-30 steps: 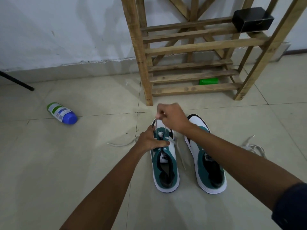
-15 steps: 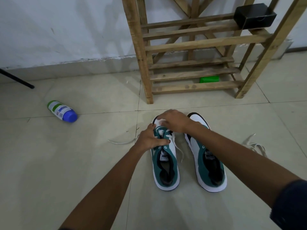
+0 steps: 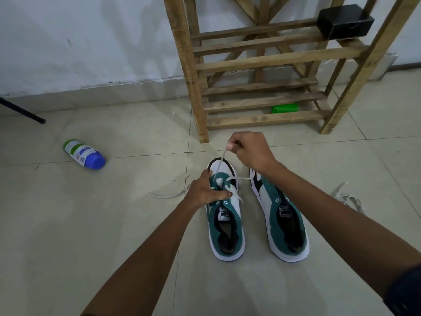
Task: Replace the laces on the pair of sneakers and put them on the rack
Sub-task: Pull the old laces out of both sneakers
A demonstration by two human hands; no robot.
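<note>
Right hand (image 3: 250, 151) pinches the lace (image 3: 219, 165) taut while left hand (image 3: 205, 190) grips the left sneaker (image 3: 225, 224); a hard tug could unthread it.

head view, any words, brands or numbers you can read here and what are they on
"PUMA", seen upside down, on the tongue label of the left sneaker.
"PUMA", also upside down, on the tongue label of the right sneaker.
Bottle lying on the floor: its label has print, too small and blurred to read.
Black box on the rack: no readable text.

Teal-white sneakers (image 3: 257, 215) side by side, half-laced
</note>
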